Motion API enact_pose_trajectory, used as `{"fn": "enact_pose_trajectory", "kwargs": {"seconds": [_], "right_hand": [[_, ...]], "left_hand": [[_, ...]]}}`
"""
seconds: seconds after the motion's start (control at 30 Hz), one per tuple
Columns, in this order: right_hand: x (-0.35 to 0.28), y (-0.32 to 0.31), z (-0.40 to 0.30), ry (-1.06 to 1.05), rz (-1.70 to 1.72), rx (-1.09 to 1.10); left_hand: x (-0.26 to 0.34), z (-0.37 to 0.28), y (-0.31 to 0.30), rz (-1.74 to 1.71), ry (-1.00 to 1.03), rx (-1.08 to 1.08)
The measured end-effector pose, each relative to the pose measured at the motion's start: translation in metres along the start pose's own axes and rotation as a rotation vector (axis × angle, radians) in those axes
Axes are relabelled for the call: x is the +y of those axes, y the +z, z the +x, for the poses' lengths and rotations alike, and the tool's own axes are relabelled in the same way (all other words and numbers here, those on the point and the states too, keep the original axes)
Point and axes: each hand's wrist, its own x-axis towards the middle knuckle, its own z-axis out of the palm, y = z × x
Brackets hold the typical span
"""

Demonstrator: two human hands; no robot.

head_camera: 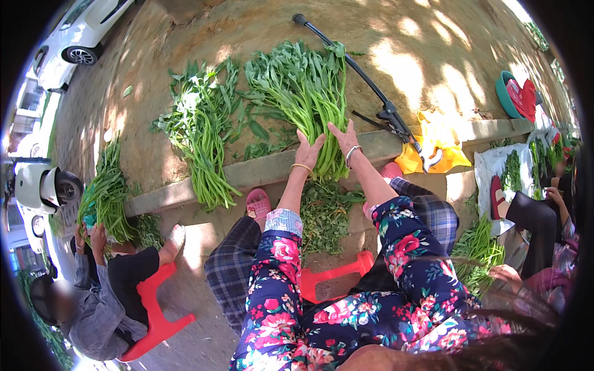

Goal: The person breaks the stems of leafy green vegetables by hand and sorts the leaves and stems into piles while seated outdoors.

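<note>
A large bunch of leafy greens (301,88), which looks like water spinach, lies across the concrete kerb with its leaves pointing away from me. My left hand (308,152) clasps the stems from the left, with thumb and fingers spread along them. From the other side my right hand (344,139) grips the same stems, close to the left one. A second bunch of greens (199,134) rests on the soil and kerb to the left, apart from my hands. Loose leaves and trimmings (328,215) are heaped on the ground between my feet, below the stem ends.
A black walking stick (366,76) with a rubber foot lies right of the bunch, near a yellow plastic bag (434,148). The concrete kerb (260,168) crosses before me. People with greens sit on both sides, one on a red plastic stool (155,301). A teal basin (506,97) stands far right.
</note>
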Motion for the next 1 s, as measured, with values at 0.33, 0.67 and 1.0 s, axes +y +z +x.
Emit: {"fn": "enact_pose_trajectory", "kwargs": {"seconds": [0.33, 0.67, 1.0], "right_hand": [[0.017, 0.026, 0.013, -0.039, 0.008, 0.035], [0.001, 0.027, 0.002, 0.143, -0.252, 0.074], [-0.102, 0.011, -0.049, -0.223, -0.176, 0.300]], "left_hand": [[0.021, 0.002, 0.003, 0.147, 0.073, -0.234], [0.026, -0.005, 0.011, 0.330, -0.097, -0.163], [0.064, 0.010, -0.054, 0.594, -0.173, -0.265]]}}
